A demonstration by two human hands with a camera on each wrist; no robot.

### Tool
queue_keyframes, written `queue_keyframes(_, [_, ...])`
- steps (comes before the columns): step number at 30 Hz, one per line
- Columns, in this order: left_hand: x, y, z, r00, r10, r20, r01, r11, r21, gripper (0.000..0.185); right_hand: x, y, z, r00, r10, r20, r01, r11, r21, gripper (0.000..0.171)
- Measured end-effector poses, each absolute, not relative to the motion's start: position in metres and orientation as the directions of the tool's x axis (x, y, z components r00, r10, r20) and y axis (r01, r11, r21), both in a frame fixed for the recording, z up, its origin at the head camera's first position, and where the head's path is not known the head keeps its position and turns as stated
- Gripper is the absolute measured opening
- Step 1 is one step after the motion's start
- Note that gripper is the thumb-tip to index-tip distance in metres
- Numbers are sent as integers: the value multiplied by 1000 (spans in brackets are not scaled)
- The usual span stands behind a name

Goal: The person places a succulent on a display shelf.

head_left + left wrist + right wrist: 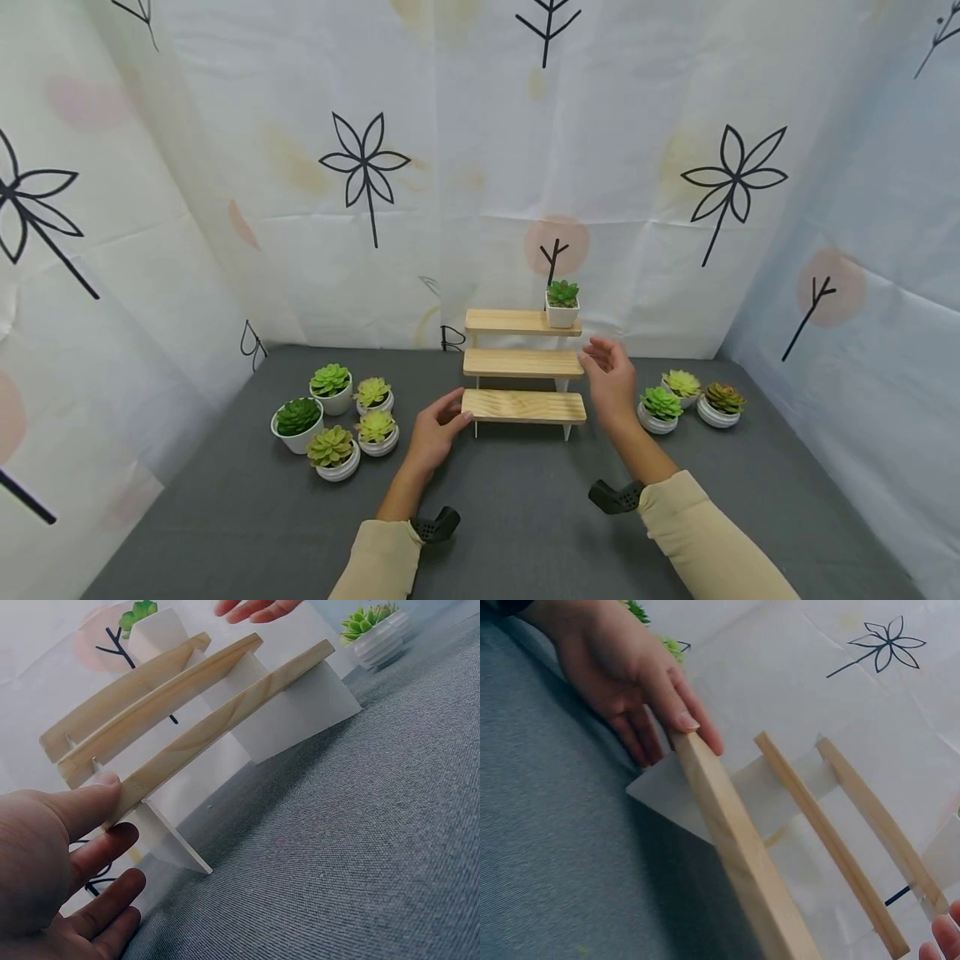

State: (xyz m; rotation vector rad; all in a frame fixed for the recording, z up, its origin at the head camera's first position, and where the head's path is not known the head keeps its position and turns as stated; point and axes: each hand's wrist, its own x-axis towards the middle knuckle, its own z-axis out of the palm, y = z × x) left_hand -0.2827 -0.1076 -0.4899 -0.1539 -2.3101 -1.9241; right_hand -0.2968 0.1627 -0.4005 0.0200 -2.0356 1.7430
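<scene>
A three-tier wooden stand (523,406) with white side supports stands on the grey cloth, near the back wall. My left hand (433,437) pinches the left end of its lowest board, thumb on top and index finger below, as the left wrist view shows (97,802). Beside the right end of the middle board is my right hand (611,383), fingers loosely bent and holding nothing; in the left wrist view its fingertips (259,609) appear beyond the boards. One green succulent in a square white pot (562,305) sits at the right end of the top board.
Several potted succulents (337,454) are grouped left of the stand. Three more, among them a reddish-brown one (722,405), stand to the right, just past my right forearm. Patterned white cloth (480,167) hangs behind and on both sides of the grey tabletop (517,517).
</scene>
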Motion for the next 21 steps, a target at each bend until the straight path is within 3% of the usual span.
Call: queue_keyframes(21, [-282, -107, -488, -988, -24, 155, 147, 199, 969, 46, -249, 200, -443, -945, 231, 231, -167, 266, -950, 27])
